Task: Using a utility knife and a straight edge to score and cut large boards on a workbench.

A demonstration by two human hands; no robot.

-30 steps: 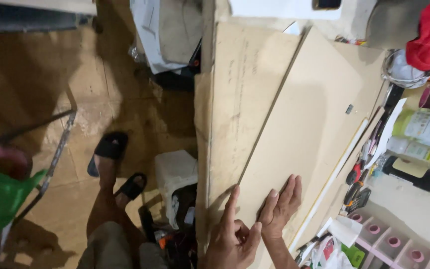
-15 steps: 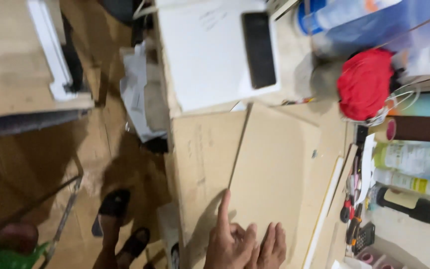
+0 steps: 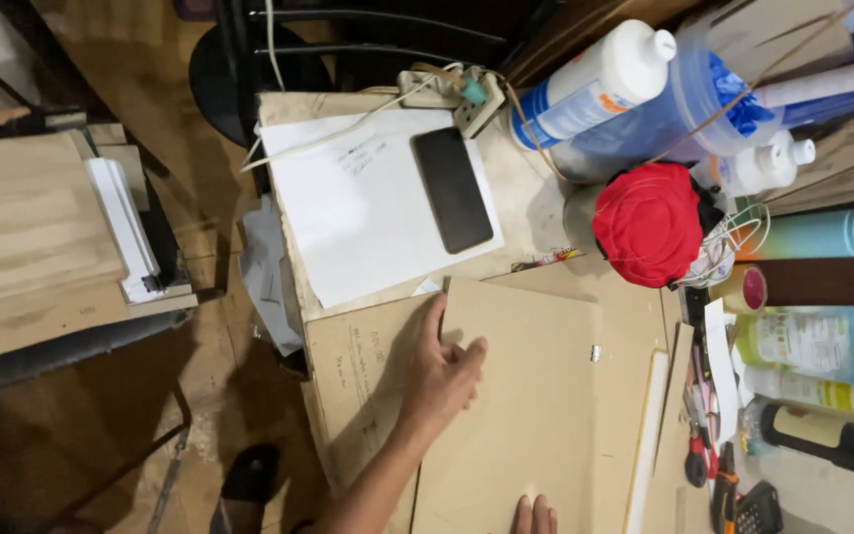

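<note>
My left hand (image 3: 444,368) lies flat and open on the top left corner of the tan board (image 3: 526,396), fingers spread over its edge, pressing rather than gripping. Only the fingertips of my right hand (image 3: 534,516) show at the bottom edge of the frame, resting on the same board; how far that hand is open I cannot tell. The board sits in the lower middle of the frame, on top of a wider brown sheet (image 3: 358,386) that covers the counter (image 3: 531,213).

Half a second ago both hands were bunched together low in the frame and the board reached further up. Now my left hand has slid up to the corner, the right has dropped almost out of view, and my view has moved up the counter. The white paper (image 3: 358,213) with the black phone (image 3: 454,188) now sits in the upper middle, and the red cloth (image 3: 647,223) lies to the right of centre, below the big bottles (image 3: 605,84).
</note>
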